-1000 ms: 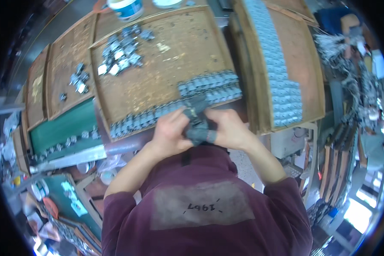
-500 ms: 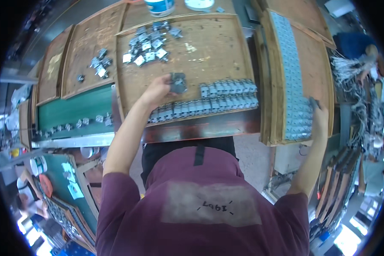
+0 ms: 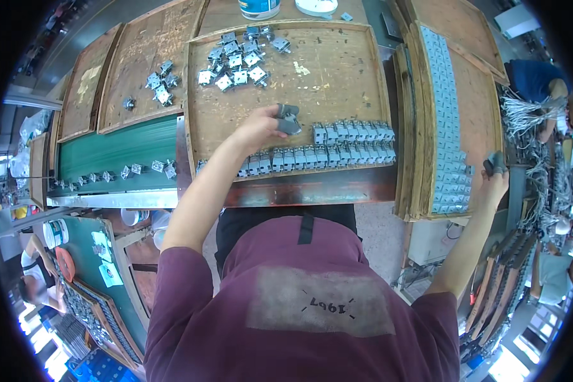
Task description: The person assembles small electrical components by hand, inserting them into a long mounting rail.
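My left hand (image 3: 261, 129) is over the middle wooden tray (image 3: 337, 70), with grey covers on its fingertips. Its thumb and fingers are pinched together, and whatever lies between them is too small to make out. Just in front of it stand two rows of small silver metal parts (image 3: 299, 160) along the tray's near edge. A loose heap of similar parts (image 3: 235, 60) lies at the far left of this tray. At the right tray's outer edge, my right hand (image 3: 495, 179) has its grey-covered fingertips slightly apart, beside a column of silver parts (image 3: 449, 165); I see nothing held.
On the left, a green belt (image 3: 108, 153) carries several spaced parts. Behind it, another wooden tray (image 3: 140, 57) bears a small pile. A white-and-blue bucket (image 3: 260, 7) stands at the back. White wire bundles (image 3: 533, 108) hang at the right, near another person (image 3: 535, 79).
My right hand has moved outward from the column of parts to the tray's edge. The left hand stays pinched above the middle tray. The whole view has shifted slightly.
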Demonstrator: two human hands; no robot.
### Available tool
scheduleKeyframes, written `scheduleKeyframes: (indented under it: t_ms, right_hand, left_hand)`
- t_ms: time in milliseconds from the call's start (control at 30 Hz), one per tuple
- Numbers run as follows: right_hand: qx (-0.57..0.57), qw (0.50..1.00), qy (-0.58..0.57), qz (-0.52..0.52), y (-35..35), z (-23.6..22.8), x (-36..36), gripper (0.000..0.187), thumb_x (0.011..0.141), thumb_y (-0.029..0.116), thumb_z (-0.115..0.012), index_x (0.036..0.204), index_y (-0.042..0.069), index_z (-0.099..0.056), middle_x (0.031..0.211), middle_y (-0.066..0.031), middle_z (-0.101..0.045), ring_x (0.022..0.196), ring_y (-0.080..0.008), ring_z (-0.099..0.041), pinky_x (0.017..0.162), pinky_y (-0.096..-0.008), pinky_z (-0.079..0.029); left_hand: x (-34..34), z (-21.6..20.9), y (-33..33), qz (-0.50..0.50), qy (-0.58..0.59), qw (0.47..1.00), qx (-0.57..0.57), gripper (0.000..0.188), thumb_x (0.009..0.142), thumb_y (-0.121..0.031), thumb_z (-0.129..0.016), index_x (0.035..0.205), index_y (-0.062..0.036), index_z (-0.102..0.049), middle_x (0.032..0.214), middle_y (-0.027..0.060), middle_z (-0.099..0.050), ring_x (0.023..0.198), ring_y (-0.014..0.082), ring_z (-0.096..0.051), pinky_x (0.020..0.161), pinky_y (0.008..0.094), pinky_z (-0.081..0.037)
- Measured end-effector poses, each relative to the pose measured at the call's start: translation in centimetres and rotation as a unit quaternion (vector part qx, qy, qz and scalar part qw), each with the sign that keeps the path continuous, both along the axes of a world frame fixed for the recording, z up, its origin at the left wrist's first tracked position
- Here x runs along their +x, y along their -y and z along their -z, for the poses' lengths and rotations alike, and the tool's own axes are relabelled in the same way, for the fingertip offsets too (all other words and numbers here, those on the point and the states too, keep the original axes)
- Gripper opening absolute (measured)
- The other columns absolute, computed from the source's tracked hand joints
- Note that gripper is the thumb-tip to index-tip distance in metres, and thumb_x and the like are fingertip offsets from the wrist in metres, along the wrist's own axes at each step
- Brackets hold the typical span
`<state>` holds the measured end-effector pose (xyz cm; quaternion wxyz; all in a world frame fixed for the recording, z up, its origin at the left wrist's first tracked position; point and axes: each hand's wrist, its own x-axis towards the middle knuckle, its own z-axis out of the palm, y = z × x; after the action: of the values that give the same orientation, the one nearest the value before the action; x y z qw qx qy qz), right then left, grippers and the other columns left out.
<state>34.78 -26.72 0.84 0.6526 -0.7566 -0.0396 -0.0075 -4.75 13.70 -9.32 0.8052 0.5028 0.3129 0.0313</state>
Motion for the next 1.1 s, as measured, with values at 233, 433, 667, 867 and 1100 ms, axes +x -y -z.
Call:
scheduleKeyframes:
  t_ms: [233,433,667,867,1100]
  right_hand:
    - [0.122,0.979,0.015,-0.163,-2.2,-0.5,-5.0,0.028,0.102,0.009,-0.049,0.128,0.001,-0.055,0.114,-0.0136,-0.065,0.091,-0.0194,-0.065,0.076,-0.03,-0.051]
    - [0.066,0.949,-0.033,-0.305,-9.6,-0.3,-14.7,0.036,0.098,0.012,-0.06,0.131,-0.002,-0.055,0.114,-0.0107,-0.064,0.095,-0.0178,-0.065,0.08,-0.0294,-0.054]
    - [0.069,0.957,-0.076,-0.272,-11.7,0.0,-17.4,0.03,0.093,0.009,-0.067,0.121,-0.002,-0.061,0.1,-0.0087,-0.066,0.08,-0.0146,-0.064,0.062,-0.0259,-0.054]
    - [0.035,0.909,-0.078,-0.408,-16.0,-0.1,-21.0,0.034,0.092,0.011,-0.067,0.123,0.0,-0.059,0.103,-0.0069,-0.065,0.081,-0.0132,-0.063,0.066,-0.0252,-0.051]
    - [0.07,0.869,-0.092,-0.48,-18.1,0.0,-26.5,0.036,0.089,0.002,-0.067,0.124,0.0,-0.057,0.106,-0.0056,-0.063,0.091,-0.0128,-0.063,0.077,-0.0289,-0.055]
  left_hand:
    - [2.1,-2.4,2.5,0.148,-0.058,0.94,0.3,0.045,0.074,-0.001,-0.059,0.119,0.0003,-0.064,0.107,0.0159,-0.07,0.098,0.0267,-0.066,0.085,0.0347,-0.051]
    - [0.0,-0.4,4.7,0.008,-0.01,0.843,0.538,0.042,0.073,-0.003,-0.06,0.115,-0.0024,-0.058,0.091,0.0155,-0.063,0.083,0.0324,-0.062,0.076,0.0393,-0.052]
    - [-16.1,-4.0,1.8,-0.242,-0.374,0.673,0.59,0.028,0.075,-0.021,-0.069,0.101,-0.0108,-0.066,0.087,0.0131,-0.069,0.085,0.0352,-0.067,0.074,0.0468,-0.053]
    - [-25.0,-2.5,-3.9,-0.091,-0.62,0.636,0.451,0.043,0.083,-0.033,-0.058,0.12,-0.0119,-0.066,0.102,0.0201,-0.071,0.096,0.0365,-0.069,0.078,0.0454,-0.055]
    - [-19.6,-6.2,-1.1,-0.394,-0.037,0.896,0.202,0.037,0.085,-0.001,-0.067,0.122,-0.0031,-0.064,0.104,0.0089,-0.072,0.093,0.0169,-0.068,0.079,0.0285,-0.053]
